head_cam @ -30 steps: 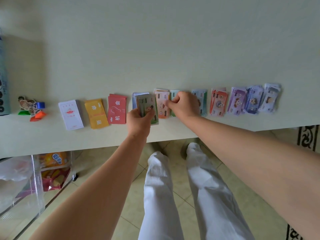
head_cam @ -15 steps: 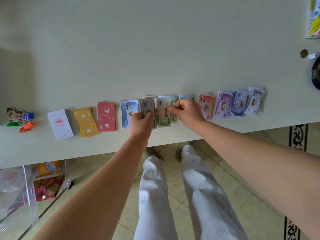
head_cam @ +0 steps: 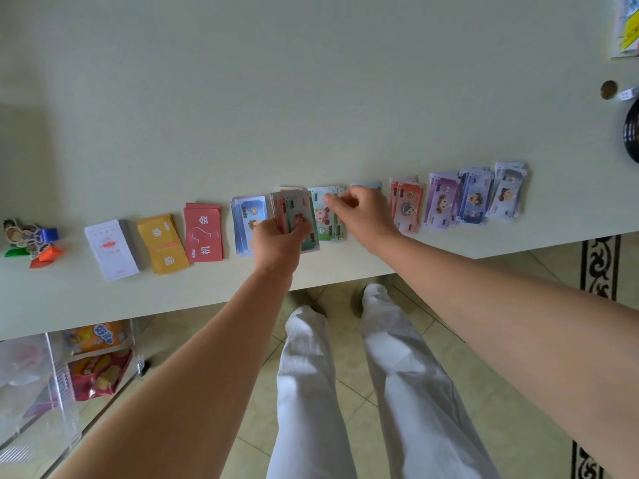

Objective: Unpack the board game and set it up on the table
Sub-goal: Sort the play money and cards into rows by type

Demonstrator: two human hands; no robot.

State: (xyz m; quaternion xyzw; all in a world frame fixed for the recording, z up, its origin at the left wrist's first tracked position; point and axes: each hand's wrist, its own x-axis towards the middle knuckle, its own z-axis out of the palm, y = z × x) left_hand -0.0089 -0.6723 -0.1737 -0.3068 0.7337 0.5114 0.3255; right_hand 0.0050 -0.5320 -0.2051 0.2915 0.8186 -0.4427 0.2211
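Leftmost, small cardboard character tokens on blue, green and orange stands (head_cam: 29,238) sit near the pale green table (head_cam: 311,98) edge. Next in the row: white card deck (head_cam: 111,249), yellow card deck (head_cam: 162,244), red card deck with a question mark (head_cam: 203,232), blue paper banknote pile (head_cam: 247,221). Left hand (head_cam: 276,242) grips a fanned wad of mixed paper banknotes (head_cam: 297,216), thumb on top. Green banknote pile (head_cam: 326,214) lies beside it; right hand (head_cam: 363,212), fingers curled, pinches at its top note. Beyond: orange banknote pile (head_cam: 408,203), purple banknote pile (head_cam: 442,200), blue-violet pile (head_cam: 475,198), pale grey-lilac pile (head_cam: 506,195).
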